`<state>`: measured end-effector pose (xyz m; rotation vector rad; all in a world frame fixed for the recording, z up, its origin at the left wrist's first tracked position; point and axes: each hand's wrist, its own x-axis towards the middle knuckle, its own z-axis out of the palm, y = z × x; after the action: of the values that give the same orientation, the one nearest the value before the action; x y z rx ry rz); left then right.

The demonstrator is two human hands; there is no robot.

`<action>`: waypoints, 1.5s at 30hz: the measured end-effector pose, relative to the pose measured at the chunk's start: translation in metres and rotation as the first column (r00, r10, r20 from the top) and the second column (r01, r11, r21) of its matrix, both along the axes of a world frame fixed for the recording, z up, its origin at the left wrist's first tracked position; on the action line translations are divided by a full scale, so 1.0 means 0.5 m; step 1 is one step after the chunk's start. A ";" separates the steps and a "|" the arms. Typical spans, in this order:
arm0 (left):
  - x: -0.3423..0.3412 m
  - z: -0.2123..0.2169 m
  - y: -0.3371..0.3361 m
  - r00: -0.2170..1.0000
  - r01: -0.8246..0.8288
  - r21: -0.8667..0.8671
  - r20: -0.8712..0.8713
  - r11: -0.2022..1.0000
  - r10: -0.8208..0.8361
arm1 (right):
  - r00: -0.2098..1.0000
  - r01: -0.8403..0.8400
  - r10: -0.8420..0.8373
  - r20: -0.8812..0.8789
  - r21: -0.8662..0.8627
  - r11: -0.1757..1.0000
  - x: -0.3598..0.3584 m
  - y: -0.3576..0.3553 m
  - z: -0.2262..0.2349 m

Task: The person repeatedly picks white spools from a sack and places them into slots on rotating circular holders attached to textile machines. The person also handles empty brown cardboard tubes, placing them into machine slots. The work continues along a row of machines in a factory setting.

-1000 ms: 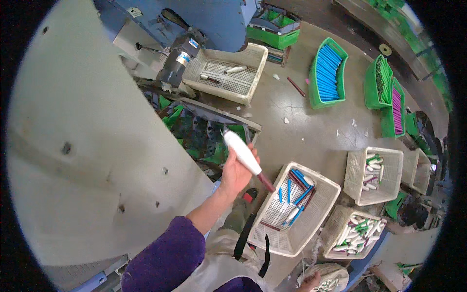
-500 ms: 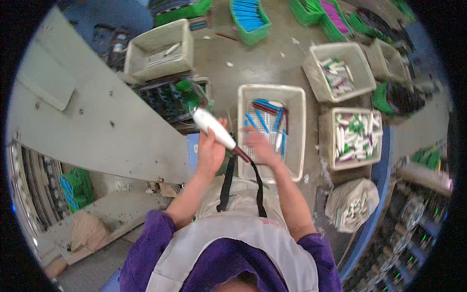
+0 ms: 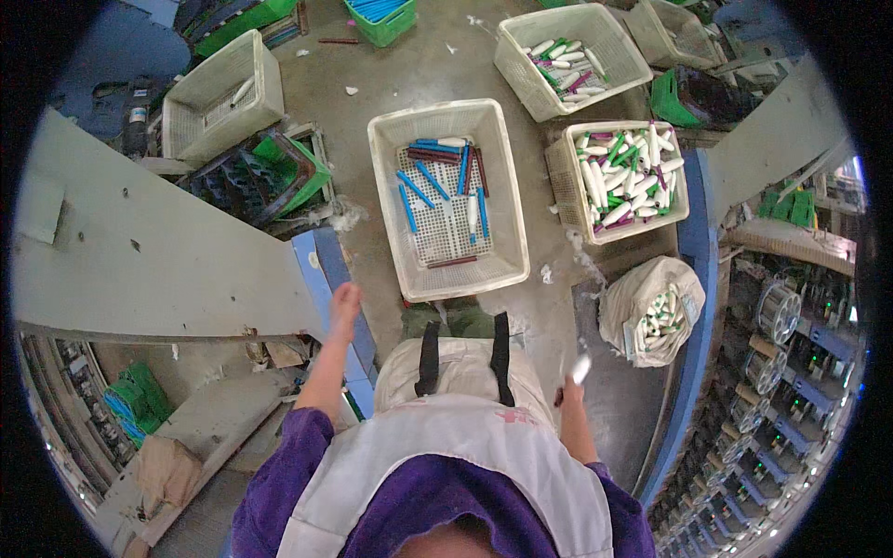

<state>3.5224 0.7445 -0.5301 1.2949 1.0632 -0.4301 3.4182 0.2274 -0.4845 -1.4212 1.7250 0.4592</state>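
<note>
My right hand (image 3: 568, 391) hangs low at my right side, shut on a white bobbin (image 3: 581, 369) with a dark end. Holding nothing, my left hand (image 3: 344, 303) stretches forward with straight fingers over the blue beam (image 3: 327, 265) beside the grey machine panel. Just in front of me stands a white basket (image 3: 510, 216) with several blue, maroon and white tubes (image 3: 443, 183) lying in it. Both hands are short of this basket.
To the right, a white basket (image 3: 560, 177) and a cloth bag (image 3: 625, 316) hold white, green and purple bobbins. Another such basket (image 3: 521, 70) stands farther back. A near-empty basket (image 3: 265, 86) and green crate (image 3: 314, 166) sit left. A grey panel (image 3: 139, 251) and spindle rows (image 3: 781, 372) flank me.
The white bobbin has passed from my left hand to my right, which has dropped to my side. My left hand has lowered to the blue beam. The view has swung over the baskets.
</note>
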 end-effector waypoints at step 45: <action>0.564 0.035 -0.504 0.797 -0.564 -0.037 0.236 0.825 0.556 | 0.238 -0.955 0.914 0.327 -0.091 0.281 1.005 -0.295 -0.077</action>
<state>3.8047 0.4923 -0.5124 0.9640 1.1903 0.1948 3.9206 0.0797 -0.5230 -2.2033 0.3163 0.8878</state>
